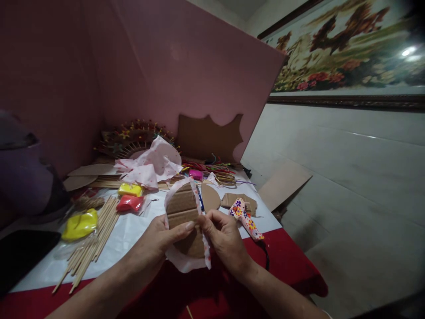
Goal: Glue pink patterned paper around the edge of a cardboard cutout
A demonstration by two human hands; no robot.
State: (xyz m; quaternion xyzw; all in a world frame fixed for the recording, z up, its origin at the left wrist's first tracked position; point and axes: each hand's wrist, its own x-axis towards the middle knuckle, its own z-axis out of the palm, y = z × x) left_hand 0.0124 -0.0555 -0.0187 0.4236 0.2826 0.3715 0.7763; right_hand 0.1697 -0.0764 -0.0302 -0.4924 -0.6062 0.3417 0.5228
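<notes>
Between my hands, above the table's front edge, is a half-round piece of cardboard with pale patterned fabric around its border. My left hand grips it from the left side, the thumb lying across the brown face. At the straight right edge my right hand pinches the fabric border between thumb and fingers. Right of my hands lies a glue gun with a flowered body and a dark cord. Just behind the held piece are a blue pen and a rounded cardboard piece.
Wooden sticks lie at left beside yellow clay and red clay packets. A dark tablet-like slab is at the left edge. Patterned fabric and a decorated fan shape stand behind. Cut cardboard leans on the pink panel.
</notes>
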